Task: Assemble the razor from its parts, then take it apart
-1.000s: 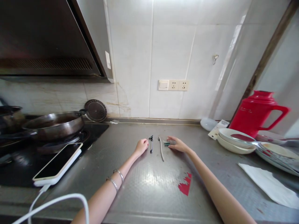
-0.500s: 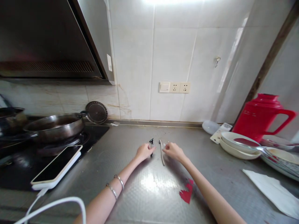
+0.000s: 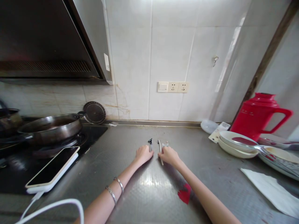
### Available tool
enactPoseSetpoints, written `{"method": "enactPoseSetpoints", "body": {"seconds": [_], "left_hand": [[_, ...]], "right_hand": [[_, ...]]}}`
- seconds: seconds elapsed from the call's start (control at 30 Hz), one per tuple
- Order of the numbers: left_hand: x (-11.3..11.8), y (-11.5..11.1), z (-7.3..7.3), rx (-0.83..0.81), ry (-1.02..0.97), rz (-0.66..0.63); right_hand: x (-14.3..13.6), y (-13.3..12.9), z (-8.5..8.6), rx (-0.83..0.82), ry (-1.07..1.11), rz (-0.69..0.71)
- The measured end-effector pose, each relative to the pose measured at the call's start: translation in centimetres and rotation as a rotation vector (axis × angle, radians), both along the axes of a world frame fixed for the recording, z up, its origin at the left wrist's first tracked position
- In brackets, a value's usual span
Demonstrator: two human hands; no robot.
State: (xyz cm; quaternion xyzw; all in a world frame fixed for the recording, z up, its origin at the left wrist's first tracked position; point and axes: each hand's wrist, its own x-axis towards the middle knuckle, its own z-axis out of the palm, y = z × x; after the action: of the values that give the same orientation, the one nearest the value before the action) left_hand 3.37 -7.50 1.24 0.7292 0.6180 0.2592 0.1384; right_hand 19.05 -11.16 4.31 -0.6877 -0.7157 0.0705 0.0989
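Observation:
On the metal counter, my left hand is closed around the lower part of a small black-and-silver tool, whose black head sticks out above the fingers. Just to its right, my right hand has its fingers bent together at a thin pale stick, which shows above and below the fingertips. A small clear item lies behind the right knuckles, partly hidden. Under the right forearm's inner side is a torn red piece.
To the left are a phone with a white cable, a stove and a steel pan. Stacked bowls, a red thermos and a white napkin lie to the right.
My right hand has moved left onto the pale stick, where it was beside it before. My left hand has slid a little down the black-and-silver tool. The view has shifted slightly.

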Motion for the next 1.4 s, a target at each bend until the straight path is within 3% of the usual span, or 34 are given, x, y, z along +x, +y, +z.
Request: {"method": "enactPoseSetpoints", "body": {"seconds": [0.3, 0.6, 0.97, 1.17, 1.3, 1.4], "left_hand": [[0.2, -0.3, 0.4, -0.022, 0.009, 0.011], [0.6, -1.5, 1.7, -0.095, 0.295, 0.027], [0.3, -1.2, 1.4, -0.048, 0.309, 0.017], [-3.5, 1.1, 2.6, -0.022, 0.354, 0.153], [-7.3, 2.6, 2.7, -0.031, 0.393, 0.299], [-9.1, 3.3, 2.1, -0.040, 0.412, 0.359]], "right_hand": [[-0.7, 0.1, -0.6, 0.023, -0.002, 0.036], [-0.9, 0.3, -0.9, 0.065, -0.022, 0.045], [-0.7, 0.4, -0.6, 0.051, -0.051, 0.036], [4.3, 1.9, 0.3, 0.104, -0.075, -0.121], [8.1, 2.6, -0.6, 0.104, -0.134, -0.197], [9.1, 2.7, -1.6, 0.110, -0.171, -0.176]]}}
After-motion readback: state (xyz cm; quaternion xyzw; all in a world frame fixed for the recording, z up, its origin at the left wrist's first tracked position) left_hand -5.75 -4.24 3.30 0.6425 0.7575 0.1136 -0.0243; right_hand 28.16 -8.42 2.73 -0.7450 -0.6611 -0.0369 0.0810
